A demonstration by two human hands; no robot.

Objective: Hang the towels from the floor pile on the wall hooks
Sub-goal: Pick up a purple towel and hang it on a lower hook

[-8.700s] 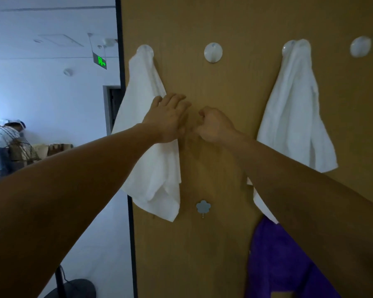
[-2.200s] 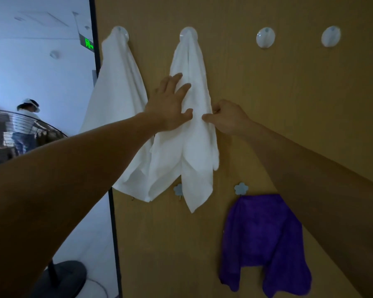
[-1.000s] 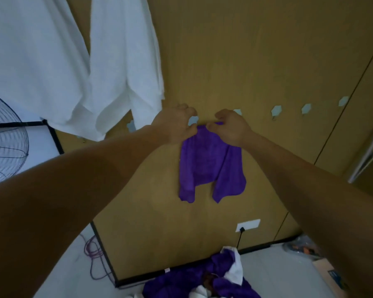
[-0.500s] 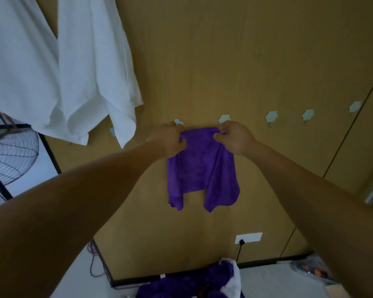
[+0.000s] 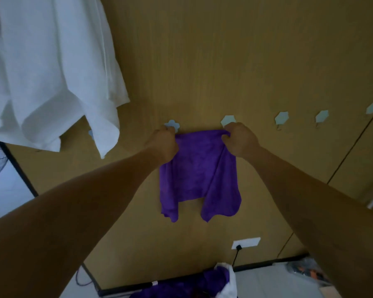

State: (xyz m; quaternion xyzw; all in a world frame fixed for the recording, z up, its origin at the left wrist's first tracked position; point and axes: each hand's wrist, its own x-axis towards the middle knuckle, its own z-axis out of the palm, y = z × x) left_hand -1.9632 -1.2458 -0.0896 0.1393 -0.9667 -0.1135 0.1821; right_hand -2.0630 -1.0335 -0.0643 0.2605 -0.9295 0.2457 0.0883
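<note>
My left hand (image 5: 163, 145) and right hand (image 5: 239, 139) each pinch a top corner of the purple towel (image 5: 199, 175), stretched between them, seemingly just under two wall hooks (image 5: 228, 120).

towel (image 5: 199, 168) between hooks (image 5: 228, 120), pile (image 5: 194, 284) below

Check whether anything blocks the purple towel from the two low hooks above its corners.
Nothing visible does. Both hands hold the purple towel's top corners right below the flower hook and hexagon hook; the white towels hang clear.
</note>
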